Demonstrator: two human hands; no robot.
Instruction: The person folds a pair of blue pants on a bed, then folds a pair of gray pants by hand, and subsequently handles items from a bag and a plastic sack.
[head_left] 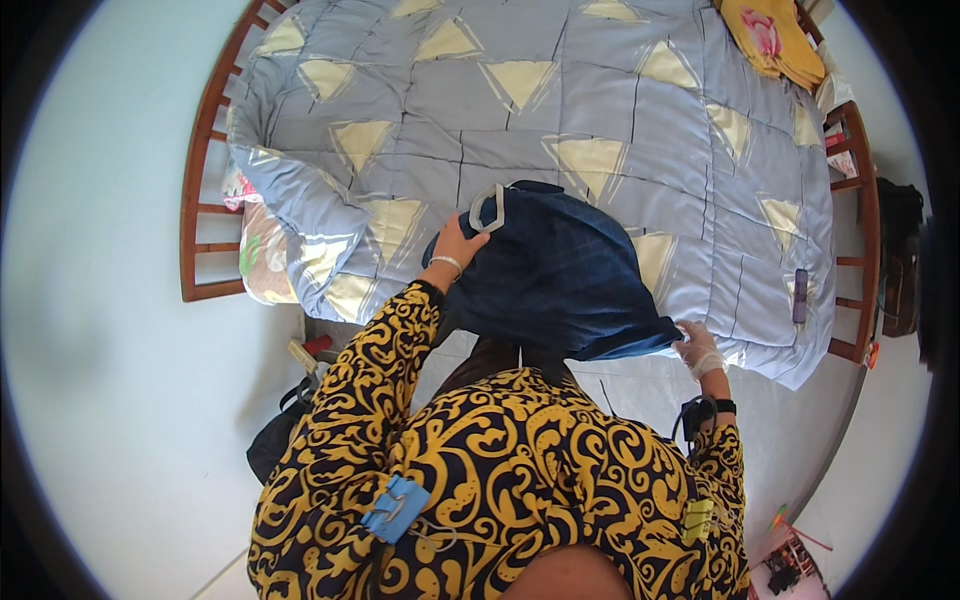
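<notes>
Now holding out a dark blue cloth (560, 270) at the near edge of the bed (189, 260), lying partly on the quilt (720, 190). Gripping the cloth's left side with the left hand (460, 243), right beside a pale loop (500, 208); cannot tell the loop's kind from here! And out toward the bed's right end, pinching a drawn-out corner with the right hand (697, 350). Bunched into folds toward that corner, so best to spread both grips evenly, outward and level, to ease the creases. Careful with the loop: better to take fabric than bend it. And mind the bed's near edge: lift rather than drag there, to spare the quilt.
</notes>
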